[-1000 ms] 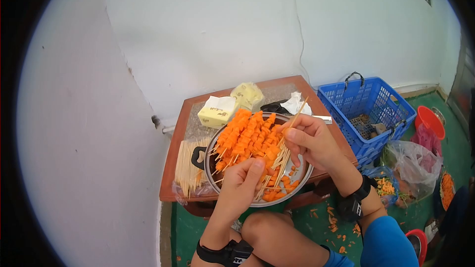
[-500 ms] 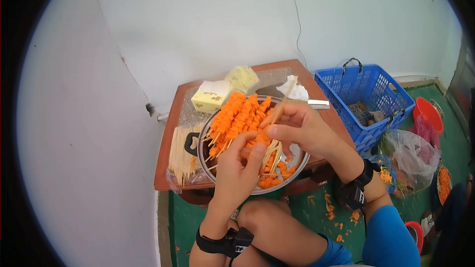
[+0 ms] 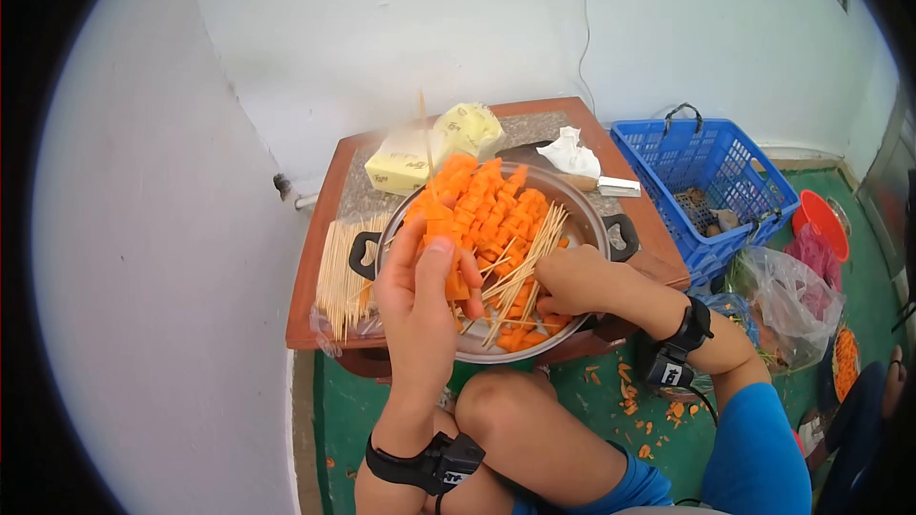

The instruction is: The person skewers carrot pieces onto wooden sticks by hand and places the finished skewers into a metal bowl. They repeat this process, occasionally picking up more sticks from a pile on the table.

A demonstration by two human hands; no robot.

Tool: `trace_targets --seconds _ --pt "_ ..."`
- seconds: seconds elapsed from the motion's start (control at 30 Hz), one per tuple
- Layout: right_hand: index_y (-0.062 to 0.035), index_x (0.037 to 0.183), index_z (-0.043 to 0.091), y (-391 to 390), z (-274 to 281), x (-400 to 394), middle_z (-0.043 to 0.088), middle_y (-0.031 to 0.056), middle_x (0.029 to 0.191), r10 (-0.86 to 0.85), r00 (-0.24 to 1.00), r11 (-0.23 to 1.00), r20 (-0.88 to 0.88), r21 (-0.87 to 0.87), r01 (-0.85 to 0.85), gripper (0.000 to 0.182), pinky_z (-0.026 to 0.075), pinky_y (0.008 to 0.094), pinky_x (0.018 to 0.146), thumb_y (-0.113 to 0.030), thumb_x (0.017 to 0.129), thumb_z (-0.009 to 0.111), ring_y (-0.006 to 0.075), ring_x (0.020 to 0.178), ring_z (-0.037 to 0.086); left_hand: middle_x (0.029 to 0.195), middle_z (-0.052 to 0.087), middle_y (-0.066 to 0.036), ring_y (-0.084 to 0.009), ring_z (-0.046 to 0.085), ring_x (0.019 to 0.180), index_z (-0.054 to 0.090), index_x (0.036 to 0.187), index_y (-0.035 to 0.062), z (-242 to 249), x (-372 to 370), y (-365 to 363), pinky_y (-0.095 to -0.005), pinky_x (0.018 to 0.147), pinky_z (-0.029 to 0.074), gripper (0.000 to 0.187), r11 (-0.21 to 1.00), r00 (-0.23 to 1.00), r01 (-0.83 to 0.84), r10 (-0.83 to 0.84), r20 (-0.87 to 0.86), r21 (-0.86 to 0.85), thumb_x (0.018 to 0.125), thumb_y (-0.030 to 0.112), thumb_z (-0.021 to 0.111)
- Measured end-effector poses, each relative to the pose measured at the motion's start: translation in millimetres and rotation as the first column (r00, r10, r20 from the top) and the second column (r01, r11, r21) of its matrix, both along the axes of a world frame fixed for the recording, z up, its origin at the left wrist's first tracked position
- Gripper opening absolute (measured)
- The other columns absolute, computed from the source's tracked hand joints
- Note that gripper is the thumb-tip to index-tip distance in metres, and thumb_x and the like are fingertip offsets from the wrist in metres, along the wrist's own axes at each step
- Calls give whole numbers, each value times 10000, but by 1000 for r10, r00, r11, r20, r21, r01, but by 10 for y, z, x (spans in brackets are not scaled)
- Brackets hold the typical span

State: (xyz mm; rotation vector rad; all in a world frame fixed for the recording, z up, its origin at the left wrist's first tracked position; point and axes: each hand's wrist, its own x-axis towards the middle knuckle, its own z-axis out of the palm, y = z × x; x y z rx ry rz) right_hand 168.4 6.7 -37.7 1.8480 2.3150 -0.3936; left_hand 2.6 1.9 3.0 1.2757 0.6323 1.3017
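Note:
My left hand (image 3: 418, 300) pinches a carrot skewer (image 3: 439, 221), its pointed wooden end sticking up above orange carrot pieces. Over the right side of a metal pan (image 3: 589, 229) is my right hand (image 3: 578, 280), its fingers curled down among loose carrot pieces (image 3: 525, 332). Those fingertips are hidden, so whatever they hold does not show. Finished-looking carrot skewers (image 3: 491, 198) lie piled in the back of the pan. Several bare stick ends (image 3: 534, 262) slant across the pan beside my right hand.
A bundle of bamboo sticks (image 3: 345, 277) lies left of the pan on the wooden table (image 3: 303, 310). Behind are a yellow tissue pack (image 3: 399, 175), crumpled tissue (image 3: 571, 153) and a peeler-like metal tool (image 3: 618, 187). A blue basket (image 3: 701, 243) and plastic bags (image 3: 792, 300) stand right.
My hands have moved apart. The left has carried the carrot skewer left and turned it upright; the right has let go of it and moved down into the pan.

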Motion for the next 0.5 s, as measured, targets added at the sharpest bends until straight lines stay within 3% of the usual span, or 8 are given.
trace_targets --seconds 0.5 --pt "14 746 570 48 -81 55 584 162 748 -12 997 999 -70 37 15 230 468 345 634 -184 628 577 271 758 574 570 411 -8 -53 343 392 480 979 -6 3 -9 -17 -154 358 266 338 1000 1000 -27 28 6 -9 871 285 344"
